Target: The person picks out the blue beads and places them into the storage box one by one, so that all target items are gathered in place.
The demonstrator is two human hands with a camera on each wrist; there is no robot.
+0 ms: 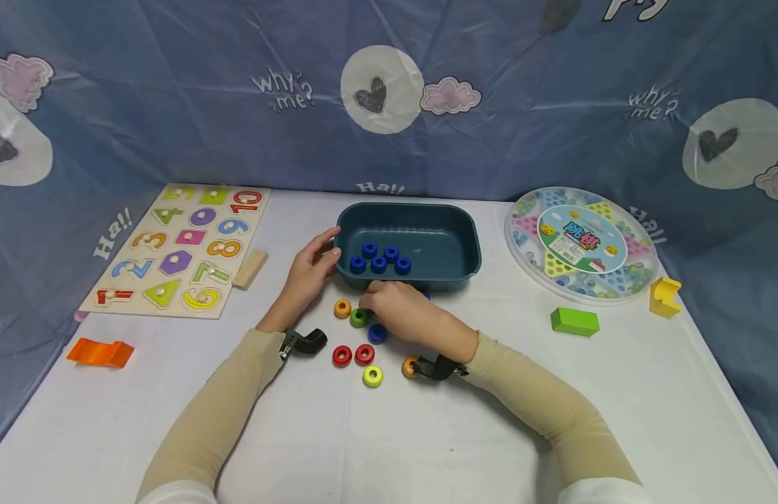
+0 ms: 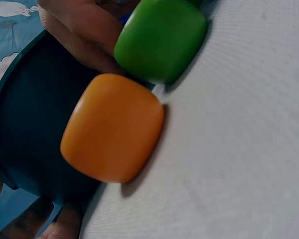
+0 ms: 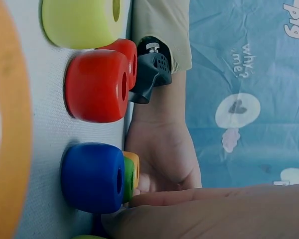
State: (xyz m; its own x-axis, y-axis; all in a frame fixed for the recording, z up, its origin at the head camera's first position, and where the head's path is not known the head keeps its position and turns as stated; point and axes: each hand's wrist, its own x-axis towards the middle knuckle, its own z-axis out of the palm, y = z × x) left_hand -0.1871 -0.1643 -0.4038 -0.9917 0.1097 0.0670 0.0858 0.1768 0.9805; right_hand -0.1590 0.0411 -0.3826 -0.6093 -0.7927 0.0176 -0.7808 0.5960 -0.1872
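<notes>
Head view: the right hand (image 1: pixel 397 309), grip unclear, may knock the green bead (image 1: pixel 355 322) by crowding it; the left hand (image 1: pixel 308 271), fingers loose, touches the tray (image 1: pixel 442 245).

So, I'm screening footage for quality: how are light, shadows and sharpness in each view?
Head: bright, fairly even light, with a soft shadow by the right sleeve; left wrist: dimmer, an orange ring throwing a shadow on the white cloth; right wrist: another orange ring at the left edge looks blurred, the blue ring clearer.
</notes>
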